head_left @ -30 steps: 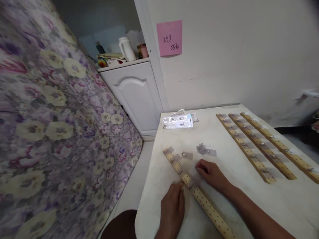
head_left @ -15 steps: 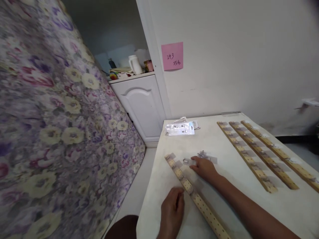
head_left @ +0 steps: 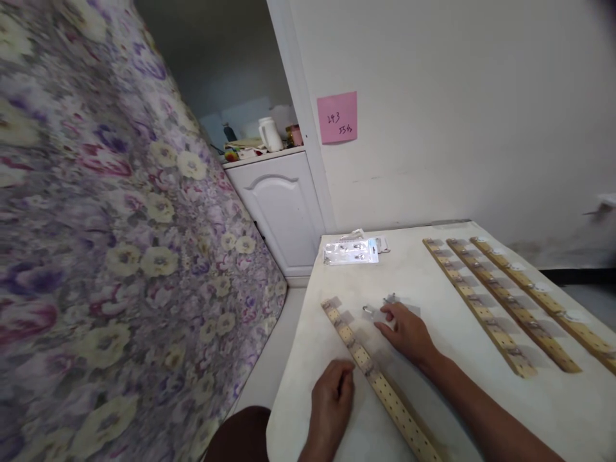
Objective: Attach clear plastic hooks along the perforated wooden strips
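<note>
A perforated wooden strip [head_left: 385, 391] lies diagonally on the white table [head_left: 433, 282] in front of me, with small clear hooks stuck along its far end. My left hand [head_left: 333, 401] rests beside the strip's near left side, fingers curled against it. My right hand [head_left: 407, 330] lies just right of the strip, its fingertips on small clear adhesive hooks [head_left: 380, 311] scattered on the table. What the fingers pinch is too small to make out.
Three more wooden strips [head_left: 500, 308] with hooks lie side by side at the table's right. A clear blister pack [head_left: 351, 251] sits at the far left corner. A floral mattress [head_left: 120, 244] leans at left, beside a white cabinet [head_left: 282, 205]. A pink note [head_left: 337, 117] hangs on the wall.
My right hand has slid away from the strip's middle toward the loose hooks farther out. The left hand has stayed by the strip. The view has tilted slightly.
</note>
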The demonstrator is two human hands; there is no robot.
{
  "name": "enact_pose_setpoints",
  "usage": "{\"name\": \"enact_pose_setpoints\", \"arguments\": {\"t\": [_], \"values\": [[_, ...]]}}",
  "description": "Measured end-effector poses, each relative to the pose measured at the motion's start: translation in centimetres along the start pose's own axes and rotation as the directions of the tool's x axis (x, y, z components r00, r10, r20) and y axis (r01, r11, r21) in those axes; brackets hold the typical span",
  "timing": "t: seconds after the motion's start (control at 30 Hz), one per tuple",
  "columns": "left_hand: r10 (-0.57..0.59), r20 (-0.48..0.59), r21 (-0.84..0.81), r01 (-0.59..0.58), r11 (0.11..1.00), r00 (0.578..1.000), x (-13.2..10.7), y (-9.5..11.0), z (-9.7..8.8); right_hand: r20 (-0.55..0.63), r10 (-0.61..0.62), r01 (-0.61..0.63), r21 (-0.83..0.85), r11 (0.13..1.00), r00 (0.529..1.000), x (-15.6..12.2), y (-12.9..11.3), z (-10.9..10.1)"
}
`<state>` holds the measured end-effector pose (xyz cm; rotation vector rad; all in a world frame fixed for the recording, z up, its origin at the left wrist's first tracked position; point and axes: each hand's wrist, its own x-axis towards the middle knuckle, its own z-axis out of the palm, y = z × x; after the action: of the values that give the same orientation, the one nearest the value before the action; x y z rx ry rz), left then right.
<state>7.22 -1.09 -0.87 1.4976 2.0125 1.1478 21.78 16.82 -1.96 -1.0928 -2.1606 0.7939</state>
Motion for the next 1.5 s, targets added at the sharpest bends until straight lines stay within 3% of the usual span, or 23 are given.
{"name": "enact_pose_setpoints", "arguments": {"t": [0.07,0.17,0.23,0.33,0.47,0.73,0.97,1.2,1.5], "values": [[-0.009,-0.015,-0.005,0.009,1.0,1.0,-0.1,0.1,0.0,0.047,0.056,-0.067,0.275,0.959,0.997,-0.9,0.5,-0.5],[-0.026,-0.043,-0.027,0.025,0.999,0.999,-0.1,0.3,-0.1,0.215,0.143,-0.251,0.656,0.712,0.966,-2.6,1.3,-1.0],[-0.035,-0.056,-0.04,0.033,0.999,0.998,-0.3,0.3,-0.1,0.323,0.113,-0.328,0.755,0.567,0.94,-3.8,1.7,-1.1],[-0.05,-0.102,-0.078,0.042,0.996,0.994,-0.9,0.3,0.1,0.454,-0.011,-0.385,0.768,0.512,0.891,-5.6,1.9,-1.1],[-0.064,-0.18,-0.118,0.043,0.992,0.982,-2.9,0.7,1.0,0.544,-0.095,-0.402,0.716,0.571,0.834,-7.6,1.5,-0.9],[0.116,-0.064,-0.003,-0.117,0.993,0.991,-6.7,1.6,3.3,0.507,-0.033,-0.358,0.652,0.668,0.861,-8.8,1.1,-1.1],[0.26,0.004,0.086,-0.26,0.962,0.965,-7.1,0.6,4.0,0.491,-0.019,-0.294,0.552,0.78,0.871,-8.8,0.6,-1.5],[0.295,0.045,0.257,-0.296,0.92,0.955,-7.0,0.7,4.2,0.49,-0.006,-0.239,0.435,0.868,0.872,-9.0,0.0,-2.3],[0.344,0.0,0.461,-0.306,0.833,0.939,-6.8,0.8,4.6,0.503,0.021,-0.255,0.402,0.879,0.864,-9.2,-0.1,-2.6]]}}
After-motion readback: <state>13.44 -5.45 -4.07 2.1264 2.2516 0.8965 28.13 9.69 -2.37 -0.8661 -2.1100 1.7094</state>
